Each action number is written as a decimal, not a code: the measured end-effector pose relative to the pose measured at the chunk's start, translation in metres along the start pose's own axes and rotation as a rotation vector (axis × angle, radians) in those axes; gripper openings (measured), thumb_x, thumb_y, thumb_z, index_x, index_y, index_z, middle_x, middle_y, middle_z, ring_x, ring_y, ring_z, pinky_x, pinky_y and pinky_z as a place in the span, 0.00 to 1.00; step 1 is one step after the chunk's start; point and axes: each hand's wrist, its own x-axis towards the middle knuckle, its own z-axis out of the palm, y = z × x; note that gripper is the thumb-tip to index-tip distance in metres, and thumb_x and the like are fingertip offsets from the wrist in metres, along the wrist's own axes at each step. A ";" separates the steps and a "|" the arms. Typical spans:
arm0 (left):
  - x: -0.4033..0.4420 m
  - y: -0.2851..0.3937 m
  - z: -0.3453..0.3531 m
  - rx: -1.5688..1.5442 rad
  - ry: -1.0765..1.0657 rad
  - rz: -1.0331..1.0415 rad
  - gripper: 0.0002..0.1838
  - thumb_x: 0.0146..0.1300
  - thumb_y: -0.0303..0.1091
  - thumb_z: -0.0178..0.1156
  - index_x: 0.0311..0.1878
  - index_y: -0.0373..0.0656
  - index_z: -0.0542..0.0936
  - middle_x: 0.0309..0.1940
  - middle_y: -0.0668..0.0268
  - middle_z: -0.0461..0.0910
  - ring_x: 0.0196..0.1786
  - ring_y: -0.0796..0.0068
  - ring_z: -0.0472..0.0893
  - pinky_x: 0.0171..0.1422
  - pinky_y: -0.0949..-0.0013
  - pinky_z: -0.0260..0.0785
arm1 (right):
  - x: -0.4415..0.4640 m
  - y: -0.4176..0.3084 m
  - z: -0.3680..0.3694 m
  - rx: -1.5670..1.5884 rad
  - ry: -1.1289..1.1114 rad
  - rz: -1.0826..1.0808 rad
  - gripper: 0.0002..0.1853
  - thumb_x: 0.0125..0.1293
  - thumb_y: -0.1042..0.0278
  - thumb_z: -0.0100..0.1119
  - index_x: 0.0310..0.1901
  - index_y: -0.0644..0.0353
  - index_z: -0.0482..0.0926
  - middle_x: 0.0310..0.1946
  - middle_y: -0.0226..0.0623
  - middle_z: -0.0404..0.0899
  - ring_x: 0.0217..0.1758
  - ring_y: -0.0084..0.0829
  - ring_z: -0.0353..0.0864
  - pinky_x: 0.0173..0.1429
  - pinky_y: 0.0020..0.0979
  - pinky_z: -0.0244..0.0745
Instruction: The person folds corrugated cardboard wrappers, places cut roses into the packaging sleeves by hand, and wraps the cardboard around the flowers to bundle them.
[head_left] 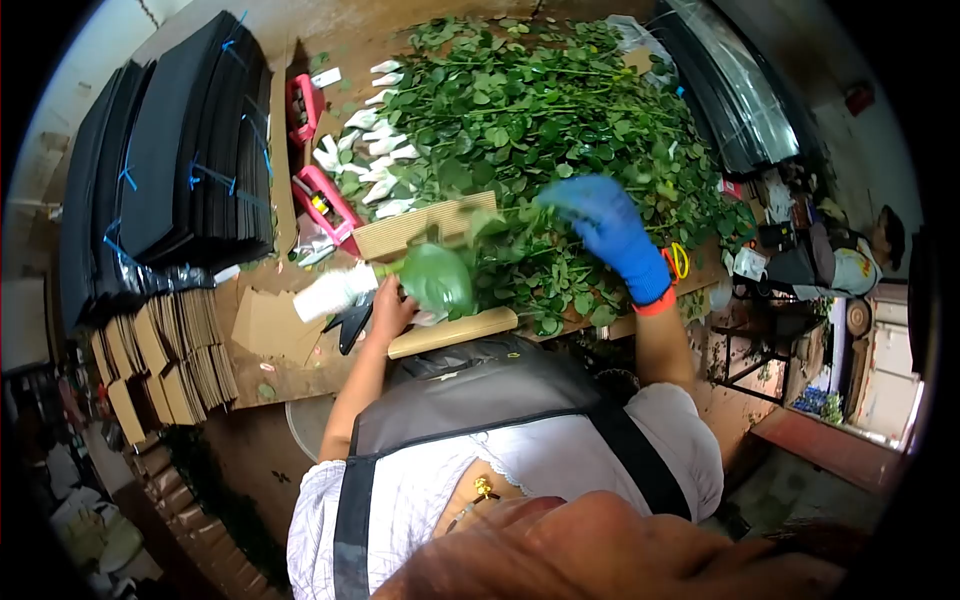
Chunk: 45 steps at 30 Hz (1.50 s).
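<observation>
My bare left hand (pixel 393 308) is closed round the stem just below a rose head in a white net sleeve (pixel 336 291), near the table's front edge. A large green leaf (pixel 436 281) shows just right of those fingers. My right hand (pixel 598 222), in a blue glove with an orange cuff, is over the leafy stems; its fingers are smeared by motion, and what they hold cannot be made out. Between the hands lies a strip of corrugated cardboard (pixel 425 226). A rolled cardboard edge (pixel 453 332) runs along the front.
A big pile of leafy stems (pixel 550 110) covers the back, with white-sleeved heads (pixel 380 150) at its left. Pink tools (pixel 327 209), black sheets (pixel 195 130) and folded cardboard (pixel 165 350) are on the left. Black scissors (pixel 351 324) lie beside my left hand. Wrapped sheets (pixel 735 90) stand back right.
</observation>
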 end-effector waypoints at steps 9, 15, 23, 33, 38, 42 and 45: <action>0.006 0.024 -0.005 -0.136 0.098 -0.006 0.38 0.57 0.35 0.73 0.67 0.40 0.63 0.50 0.57 0.79 0.48 0.62 0.82 0.53 0.62 0.76 | -0.058 0.056 0.088 -0.128 -0.652 0.396 0.13 0.68 0.60 0.57 0.52 0.48 0.82 0.46 0.45 0.83 0.49 0.48 0.82 0.54 0.45 0.77; 0.004 0.042 -0.012 -0.133 0.082 0.028 0.22 0.60 0.33 0.70 0.58 0.43 0.79 0.53 0.56 0.74 0.48 0.63 0.81 0.50 0.65 0.76 | -0.070 0.074 0.135 -0.362 -0.651 0.329 0.09 0.64 0.61 0.58 0.43 0.51 0.82 0.39 0.46 0.82 0.45 0.48 0.82 0.51 0.48 0.77; 0.004 0.037 -0.007 -0.107 0.092 0.007 0.23 0.58 0.32 0.72 0.58 0.43 0.81 0.49 0.55 0.77 0.45 0.61 0.81 0.49 0.65 0.76 | -0.005 0.045 0.108 -0.311 -0.192 0.501 0.10 0.62 0.64 0.56 0.44 0.52 0.82 0.42 0.48 0.83 0.47 0.48 0.83 0.50 0.48 0.77; 0.004 0.038 -0.007 -0.068 0.071 -0.029 0.24 0.58 0.31 0.72 0.59 0.42 0.79 0.47 0.57 0.77 0.39 0.69 0.79 0.42 0.68 0.74 | 0.009 0.070 0.064 -0.365 0.316 0.370 0.21 0.55 0.74 0.58 0.53 0.51 0.81 0.52 0.39 0.82 0.55 0.46 0.79 0.62 0.45 0.74; 0.005 0.030 -0.004 -0.097 0.082 0.006 0.24 0.59 0.33 0.71 0.59 0.41 0.78 0.42 0.56 0.78 0.39 0.65 0.81 0.43 0.65 0.75 | -0.008 0.034 -0.001 -0.083 0.225 0.150 0.21 0.54 0.76 0.60 0.52 0.51 0.81 0.46 0.40 0.82 0.49 0.47 0.81 0.56 0.44 0.77; 0.000 0.041 -0.015 0.078 0.028 -0.001 0.26 0.56 0.32 0.68 0.60 0.43 0.76 0.45 0.52 0.78 0.46 0.52 0.80 0.52 0.58 0.73 | -0.043 0.033 0.052 -0.079 -0.173 0.100 0.16 0.57 0.72 0.61 0.48 0.49 0.82 0.43 0.40 0.83 0.44 0.49 0.82 0.48 0.45 0.78; 0.003 0.022 -0.010 -0.010 0.081 0.174 0.27 0.55 0.33 0.68 0.60 0.44 0.76 0.49 0.51 0.77 0.52 0.47 0.78 0.57 0.56 0.71 | -0.084 0.074 0.148 -0.211 -0.253 0.131 0.13 0.60 0.68 0.59 0.47 0.50 0.83 0.44 0.42 0.83 0.40 0.48 0.82 0.44 0.46 0.78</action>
